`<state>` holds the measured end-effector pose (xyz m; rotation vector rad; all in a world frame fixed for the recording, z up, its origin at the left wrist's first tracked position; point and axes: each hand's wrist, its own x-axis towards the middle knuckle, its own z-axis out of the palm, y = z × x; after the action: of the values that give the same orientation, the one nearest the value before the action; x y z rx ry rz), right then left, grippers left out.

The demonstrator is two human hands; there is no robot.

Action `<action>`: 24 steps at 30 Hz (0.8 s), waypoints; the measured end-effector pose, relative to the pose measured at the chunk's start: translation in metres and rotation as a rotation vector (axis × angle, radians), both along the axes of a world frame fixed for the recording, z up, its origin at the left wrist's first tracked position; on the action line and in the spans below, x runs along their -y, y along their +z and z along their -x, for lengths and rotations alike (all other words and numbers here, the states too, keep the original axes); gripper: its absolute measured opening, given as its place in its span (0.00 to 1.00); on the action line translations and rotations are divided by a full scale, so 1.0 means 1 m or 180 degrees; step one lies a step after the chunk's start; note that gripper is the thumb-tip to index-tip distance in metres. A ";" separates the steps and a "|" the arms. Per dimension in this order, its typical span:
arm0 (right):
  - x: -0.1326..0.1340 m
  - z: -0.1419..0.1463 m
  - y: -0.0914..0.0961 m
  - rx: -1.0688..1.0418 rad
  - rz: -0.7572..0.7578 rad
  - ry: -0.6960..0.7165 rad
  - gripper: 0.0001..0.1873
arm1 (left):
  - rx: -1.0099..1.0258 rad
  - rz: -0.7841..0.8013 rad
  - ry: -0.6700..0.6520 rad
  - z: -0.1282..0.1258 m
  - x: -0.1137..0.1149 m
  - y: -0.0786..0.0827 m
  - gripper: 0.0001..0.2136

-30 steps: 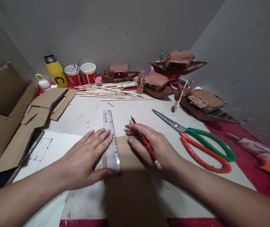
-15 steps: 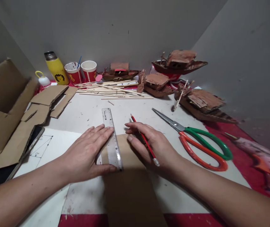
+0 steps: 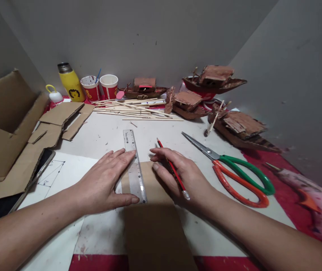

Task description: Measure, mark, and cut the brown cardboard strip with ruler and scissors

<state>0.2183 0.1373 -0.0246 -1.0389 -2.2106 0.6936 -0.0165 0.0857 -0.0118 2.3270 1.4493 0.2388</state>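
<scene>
L hand (image 3: pixel 101 184): flat, thumb swung wide of fingers; fingertips bear on the clear ruler (image 3: pixel 134 175), thumb on its near end. Two-point pressure presumably stops ruler pivoting on the cardboard piece (image 3: pixel 157 229). Ruler pos.: lengthwise, near L edge of cardboard, far end extending past cardboard's far edge onto white paper (image 3: pixel 104 237); overlap prob. lets scale be read against that edge.

R hand (image 3: pixel 183 173): narrow grip, holding red pencil (image 3: pixel 174 172) btwn thumb & fingers, point fwd, eraser end back; ready-to-write hold. Tip contact w/ paper: can't confirm from this angle.

Scissors (image 3: pixel 211 153): on paper, R of R hand, blades together, handles twd R forearm; prob. parked for reach w/o crowding ruler.

Dwg. sheet (image 3: pixel 67 169): beside L forearm, lines visible, presumably for ref.

Wooden sticks (image 3: pixel 138 107) & model boats (image 3: pixel 189 98): far side of table (image 3: pixel 98 262), prob. out of forearms' way.
</scene>
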 end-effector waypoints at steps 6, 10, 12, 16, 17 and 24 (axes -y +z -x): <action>0.000 0.000 0.001 0.0031 0.0012 -0.0014 0.16 | 0.0034 -0.0006 -0.0005 0.000 0.001 -0.001 0.47; -0.001 0.002 0.000 0.0038 -0.0004 0.0009 0.16 | -0.0009 -0.0050 0.0080 -0.001 0.001 -0.003 0.48; -0.001 0.002 -0.001 0.0036 -0.0004 0.0004 0.16 | -0.0076 -0.0050 0.0137 -0.001 0.001 -0.003 0.49; 0.000 0.000 -0.001 -0.0028 0.0036 -0.0013 0.16 | -0.0139 -0.0016 0.0197 -0.002 0.003 -0.001 0.49; 0.000 0.000 -0.001 -0.0040 0.0044 -0.0009 0.16 | -0.0114 -0.0028 0.0201 -0.002 0.004 0.000 0.48; 0.002 0.006 0.002 -0.0038 0.0214 0.0096 0.14 | 0.0456 -0.0035 -0.0104 -0.004 0.007 -0.004 0.41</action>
<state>0.2120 0.1352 -0.0221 -1.0336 -2.2104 0.7905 -0.0128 0.0789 -0.0162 2.2894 1.3432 0.3966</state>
